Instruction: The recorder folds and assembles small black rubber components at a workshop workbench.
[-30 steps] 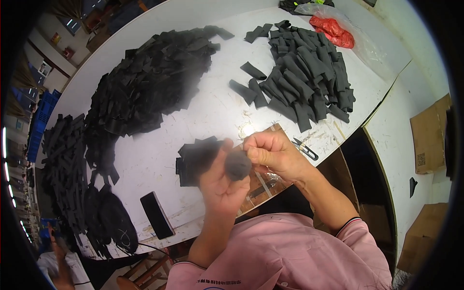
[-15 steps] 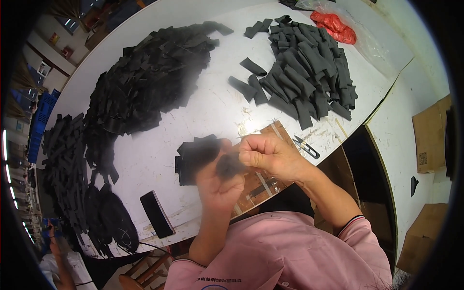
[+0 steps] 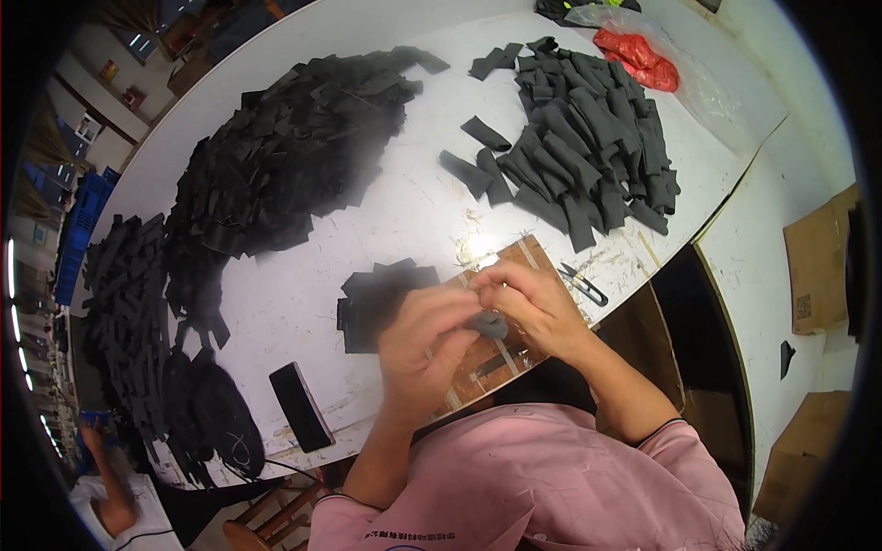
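Note:
Over the brown wooden board [image 3: 522, 261] my two hands meet at a small dark grey fabric piece [image 3: 488, 324]. My left hand [image 3: 424, 338] is curled, its fingers and thumb closed about the left side of the piece; motion blurs it slightly. My right hand [image 3: 535, 310] pinches at the piece from the right, fingertips bent together. Part of the fabric is hidden behind the fingers. Just left of my left hand lies a small stack of flat black fabric pieces [image 3: 364, 317]. Black-handled thread snips [image 3: 585, 285] rest to the right of the board.
A wide heap of flat black pieces [image 3: 285, 147] covers the far left, with narrow black strips [image 3: 124, 312] beside it. Rolled grey fabric tubes [image 3: 588, 138] are piled far right, near a red plastic bag [image 3: 638, 59]. A phone [image 3: 300, 407] lies near the front edge.
My hands have shifted slightly to the right, and my left fingers have stretched toward the right hand. The fabric piece has moved right and lower, between the hands.

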The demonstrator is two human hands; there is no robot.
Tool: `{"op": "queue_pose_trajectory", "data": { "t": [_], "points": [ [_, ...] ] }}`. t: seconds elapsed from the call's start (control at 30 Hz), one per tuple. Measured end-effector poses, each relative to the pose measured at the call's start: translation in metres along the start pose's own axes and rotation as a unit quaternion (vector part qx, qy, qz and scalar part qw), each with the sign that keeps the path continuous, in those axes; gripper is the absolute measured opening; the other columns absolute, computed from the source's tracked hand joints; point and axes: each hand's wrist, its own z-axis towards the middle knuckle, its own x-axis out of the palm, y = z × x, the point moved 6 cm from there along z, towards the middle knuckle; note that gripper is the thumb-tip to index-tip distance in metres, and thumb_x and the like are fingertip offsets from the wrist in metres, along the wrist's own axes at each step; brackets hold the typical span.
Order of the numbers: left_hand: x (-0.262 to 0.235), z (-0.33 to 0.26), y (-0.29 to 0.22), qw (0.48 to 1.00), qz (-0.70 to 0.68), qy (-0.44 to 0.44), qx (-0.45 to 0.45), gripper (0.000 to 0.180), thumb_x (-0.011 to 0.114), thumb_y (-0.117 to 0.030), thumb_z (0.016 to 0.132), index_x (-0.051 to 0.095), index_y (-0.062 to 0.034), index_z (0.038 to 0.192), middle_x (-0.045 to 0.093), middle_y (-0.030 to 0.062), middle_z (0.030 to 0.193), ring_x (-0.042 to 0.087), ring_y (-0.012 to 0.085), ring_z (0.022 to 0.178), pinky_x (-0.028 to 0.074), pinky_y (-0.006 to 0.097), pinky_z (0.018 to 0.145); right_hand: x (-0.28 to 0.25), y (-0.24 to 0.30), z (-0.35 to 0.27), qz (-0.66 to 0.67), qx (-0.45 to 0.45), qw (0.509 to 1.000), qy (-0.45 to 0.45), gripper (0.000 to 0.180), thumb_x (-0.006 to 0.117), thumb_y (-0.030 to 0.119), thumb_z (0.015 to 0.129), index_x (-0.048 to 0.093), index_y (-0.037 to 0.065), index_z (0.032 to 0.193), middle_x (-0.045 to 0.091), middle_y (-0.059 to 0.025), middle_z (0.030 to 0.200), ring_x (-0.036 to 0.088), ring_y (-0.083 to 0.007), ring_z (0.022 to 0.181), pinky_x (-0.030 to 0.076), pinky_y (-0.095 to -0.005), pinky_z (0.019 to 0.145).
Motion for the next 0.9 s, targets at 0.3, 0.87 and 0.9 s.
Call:
{"op": "queue_pose_trajectory", "data": {
  "t": [0.3, 0.87, 0.9],
  "points": [
    [0.000, -0.025, 0.030, 0.975, -0.185, -0.088, -0.090, 0.004, 0.056, 0.000, 0.077, 0.057, 0.0024, 0.080, 0.059, 0.0119, 0.086, 0.053, 0.0184, 0.081, 0.042, 0.030, 0.073, 0.018, 0.011, -0.011, -0.431, -0.250, 0.864, 0.080, 0.021, 0.064, 0.020, 0.068, 0.052, 0.003, 0.071, 0.054, -0.0093, 0.067, 0.055, -0.0256, 0.065, 0.042, -0.0344, 0.050],
    [0.022, 0.017, -0.001, 0.988, -0.068, 0.108, -0.087, 0.010, 0.061, 0.002, 0.067, 0.056, 0.0035, 0.075, 0.058, 0.0096, 0.078, 0.052, 0.0204, 0.084, 0.041, 0.029, 0.073, 0.015, -0.018, -0.014, -0.255, -0.218, 0.941, 0.047, 0.017, 0.054, 0.019, 0.077, 0.054, 0.002, 0.080, 0.053, -0.0157, 0.066, 0.053, -0.0329, 0.061, 0.043, -0.0380, 0.053],
    [0.023, 0.019, -0.010, 0.988, -0.058, 0.124, -0.065, 0.010, 0.061, 0.003, 0.066, 0.057, 0.0034, 0.075, 0.058, 0.0100, 0.078, 0.052, 0.0203, 0.083, 0.041, 0.028, 0.072, 0.016, -0.010, -0.015, -0.230, -0.258, 0.938, 0.026, 0.017, 0.054, 0.019, 0.078, 0.054, 0.002, 0.080, 0.053, -0.0155, 0.067, 0.053, -0.0329, 0.061, 0.043, -0.0379, 0.053]
  ]
}}
